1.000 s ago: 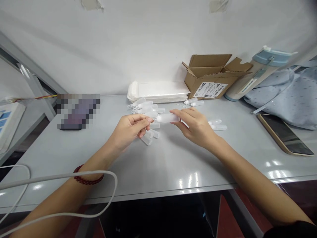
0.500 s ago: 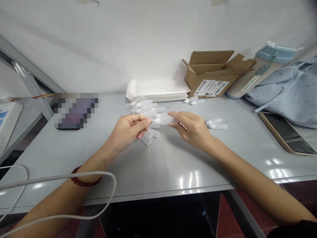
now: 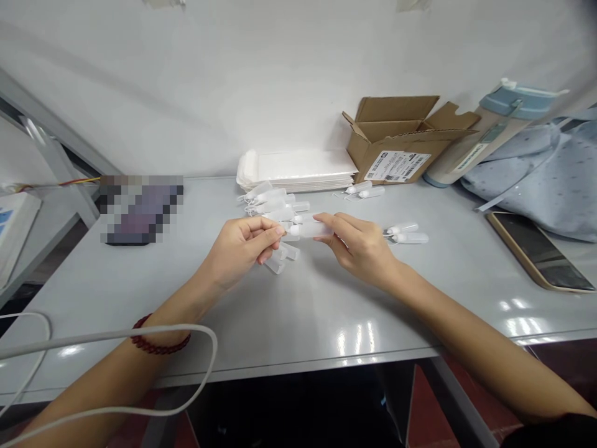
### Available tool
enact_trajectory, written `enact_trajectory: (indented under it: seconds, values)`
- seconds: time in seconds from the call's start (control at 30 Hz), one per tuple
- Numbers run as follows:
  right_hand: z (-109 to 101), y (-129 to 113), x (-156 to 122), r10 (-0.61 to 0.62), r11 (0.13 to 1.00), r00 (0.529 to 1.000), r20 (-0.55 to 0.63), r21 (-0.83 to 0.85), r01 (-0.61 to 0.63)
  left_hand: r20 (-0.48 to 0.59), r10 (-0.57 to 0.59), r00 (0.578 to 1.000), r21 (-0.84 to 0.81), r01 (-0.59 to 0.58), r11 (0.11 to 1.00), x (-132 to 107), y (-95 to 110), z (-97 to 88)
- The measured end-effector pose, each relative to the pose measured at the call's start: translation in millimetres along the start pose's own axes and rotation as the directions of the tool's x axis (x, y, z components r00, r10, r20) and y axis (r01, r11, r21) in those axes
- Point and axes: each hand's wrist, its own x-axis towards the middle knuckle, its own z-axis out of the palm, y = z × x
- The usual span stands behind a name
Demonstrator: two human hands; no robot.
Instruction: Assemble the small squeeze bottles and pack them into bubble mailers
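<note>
My right hand [image 3: 359,242] holds a small translucent squeeze bottle [image 3: 308,229] lengthwise between thumb and fingers, its white nozzle end pointing left. At that end, my left hand [image 3: 247,246] is closed in a pinch on the bottle's thin tip, which the fingertips mostly hide. Behind and below the hands lies a pile of similar bottles [image 3: 270,198], several with thin tips or caps. Two more bottles [image 3: 410,238] lie right of my right hand, and another pair [image 3: 372,193] rests near the cardboard box.
White padded envelopes [image 3: 303,168] are stacked against the wall beside an open cardboard box [image 3: 396,149]. A tumbler [image 3: 494,130], a pale blue bag [image 3: 541,174] and a phone [image 3: 541,252] are at right. A blurred-out dark object [image 3: 144,211] lies left. A white cable [image 3: 140,326] loops over my left forearm.
The right hand and its bottle have shifted slightly left, bringing the nozzle closer to my left fingertips. The thin tip visible before is now mostly hidden.
</note>
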Motion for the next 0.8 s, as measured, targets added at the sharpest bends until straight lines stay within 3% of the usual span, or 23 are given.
enact_trajectory:
  seconds: [0.53, 0.8]
  values:
    - [-9, 9, 5, -0.022, 0.995, 1.0, 0.004, -0.093, 0.022, 0.085, -0.036, 0.996, -0.07, 0.042, 0.997, 1, 1, -3.6]
    - [-8, 10, 4, -0.016, 0.996, 0.999, 0.029, -0.089, 0.018, 0.099, -0.017, 0.995, 0.0, 0.017, 1.0, -1, 3, -1.4]
